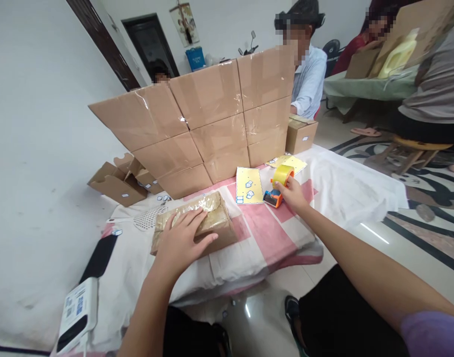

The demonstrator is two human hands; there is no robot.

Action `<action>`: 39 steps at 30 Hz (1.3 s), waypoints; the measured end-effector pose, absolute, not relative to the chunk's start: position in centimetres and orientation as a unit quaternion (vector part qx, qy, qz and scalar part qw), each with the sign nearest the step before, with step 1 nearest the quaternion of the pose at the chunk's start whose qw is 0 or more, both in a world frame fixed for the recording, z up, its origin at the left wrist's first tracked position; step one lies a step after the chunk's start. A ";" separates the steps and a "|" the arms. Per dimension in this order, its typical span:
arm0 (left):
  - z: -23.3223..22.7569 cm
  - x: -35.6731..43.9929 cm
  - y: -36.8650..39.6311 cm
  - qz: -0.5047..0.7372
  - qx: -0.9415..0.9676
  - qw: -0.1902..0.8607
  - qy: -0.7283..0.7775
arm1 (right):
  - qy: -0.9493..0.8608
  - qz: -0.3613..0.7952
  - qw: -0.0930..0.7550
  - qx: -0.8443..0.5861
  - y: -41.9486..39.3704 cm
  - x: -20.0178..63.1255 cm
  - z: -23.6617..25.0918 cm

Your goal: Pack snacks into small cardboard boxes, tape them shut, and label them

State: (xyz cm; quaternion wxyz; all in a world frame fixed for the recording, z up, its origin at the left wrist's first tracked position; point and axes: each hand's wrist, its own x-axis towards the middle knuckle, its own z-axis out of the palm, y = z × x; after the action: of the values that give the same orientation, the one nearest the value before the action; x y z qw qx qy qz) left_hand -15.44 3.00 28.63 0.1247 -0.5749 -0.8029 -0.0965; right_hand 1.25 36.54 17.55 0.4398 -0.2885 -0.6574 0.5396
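sleeve (431, 332): purple, short, right arm | forearms: bare | trousers (346, 317): black | shoe (291, 307): dark

1. Left hand (181, 241) flat on a taped cardboard box (197, 222), fingers spread.
2. Right hand (293, 194) gripping an orange tape dispenser (278, 186) with a yellow roll.
3. Both on a pink-and-white cloth (264, 233).
4. Behind, a cardboard wall (208, 124) standing upright.
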 end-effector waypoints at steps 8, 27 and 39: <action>29.5 -9.8 4.6 -0.340 -0.565 0.121 -0.743 | -0.665 0.610 0.409 -0.132 26.2 1.3 24.2; 27.1 -3.7 8.3 -0.599 -0.407 -0.228 -0.651 | -0.780 0.331 0.527 -0.058 23.5 3.3 24.1; 25.1 -2.8 8.5 -0.563 -0.366 -0.374 -0.640 | -0.608 0.530 0.553 -0.208 25.4 3.5 27.3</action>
State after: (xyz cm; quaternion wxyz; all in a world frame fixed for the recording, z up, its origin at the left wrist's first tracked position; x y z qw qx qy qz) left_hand -2.84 8.54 25.05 -0.3742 -0.3664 -0.6398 -0.5625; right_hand 3.55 25.37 27.29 0.5534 -0.2077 -0.6076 0.5305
